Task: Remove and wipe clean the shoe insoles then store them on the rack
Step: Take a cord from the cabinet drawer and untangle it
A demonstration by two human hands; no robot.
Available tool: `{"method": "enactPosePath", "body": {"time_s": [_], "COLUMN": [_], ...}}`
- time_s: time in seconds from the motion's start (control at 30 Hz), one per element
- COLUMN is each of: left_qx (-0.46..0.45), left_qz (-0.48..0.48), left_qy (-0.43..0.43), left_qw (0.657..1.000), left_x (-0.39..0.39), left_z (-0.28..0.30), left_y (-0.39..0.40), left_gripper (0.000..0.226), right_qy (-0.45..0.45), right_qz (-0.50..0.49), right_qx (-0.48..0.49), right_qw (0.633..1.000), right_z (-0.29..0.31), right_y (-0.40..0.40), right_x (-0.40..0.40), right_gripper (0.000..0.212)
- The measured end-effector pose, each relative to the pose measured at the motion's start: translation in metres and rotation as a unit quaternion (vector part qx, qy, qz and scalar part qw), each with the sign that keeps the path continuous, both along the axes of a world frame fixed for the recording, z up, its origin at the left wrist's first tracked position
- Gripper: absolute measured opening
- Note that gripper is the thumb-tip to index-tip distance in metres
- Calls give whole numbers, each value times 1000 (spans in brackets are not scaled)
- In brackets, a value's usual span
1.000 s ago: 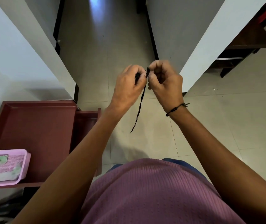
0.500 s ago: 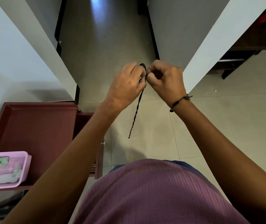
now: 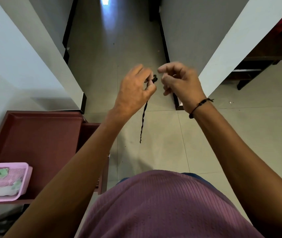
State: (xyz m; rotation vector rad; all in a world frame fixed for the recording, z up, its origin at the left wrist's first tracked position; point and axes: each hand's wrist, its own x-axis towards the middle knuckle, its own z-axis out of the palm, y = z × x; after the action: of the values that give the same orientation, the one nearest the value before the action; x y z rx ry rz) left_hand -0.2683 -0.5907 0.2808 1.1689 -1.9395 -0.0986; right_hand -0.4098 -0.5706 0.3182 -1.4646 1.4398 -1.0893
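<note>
A thin black twisted cord [image 3: 143, 119] hangs from my left hand [image 3: 135, 90], which pinches its upper end at chest height over the tiled floor. A small black loop of the cord shows just past my left fingertips. My right hand [image 3: 179, 83] is a short way to the right of it, fingers curled, holding nothing that I can see. The dark red rack [image 3: 39, 134] stands low at the left. No shoe and no insole are in view.
A pink mesh basket [image 3: 22, 182] with green and white cloths sits on the rack's front left corner. White walls stand at both sides of a narrow corridor ahead. Dark wooden furniture [image 3: 265, 66] is at the far right.
My right hand has let go of the cord's top and moved slightly right; before, both hands pinched it together. The cord now hangs from my left hand alone.
</note>
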Motion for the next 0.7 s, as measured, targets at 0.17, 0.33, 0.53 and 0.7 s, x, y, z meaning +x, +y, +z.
{"method": "enactPosePath", "body": {"time_s": [0.17, 0.33, 0.53, 0.7], "left_qx": [2, 62, 84, 105], "left_qz": [-35, -35, -35, -24], "left_qy": [15, 85, 117, 95], "left_qw": [999, 994, 989, 990], "left_x": [0, -5, -16, -24], "left_z": [-1, -3, -1, -12], "left_y": [0, 10, 16, 22], "left_gripper": [12, 17, 10, 9], "right_qy": [185, -182, -268, 165], "right_qz": [60, 50, 15, -3], "right_qx": [-13, 169, 136, 39], "right_qw": [981, 967, 954, 986], "right_z": [-2, 0, -6, -2], "right_y": [-3, 1, 10, 10], "right_x": [-1, -3, -6, -8], "right_gripper": [7, 23, 22, 13]}}
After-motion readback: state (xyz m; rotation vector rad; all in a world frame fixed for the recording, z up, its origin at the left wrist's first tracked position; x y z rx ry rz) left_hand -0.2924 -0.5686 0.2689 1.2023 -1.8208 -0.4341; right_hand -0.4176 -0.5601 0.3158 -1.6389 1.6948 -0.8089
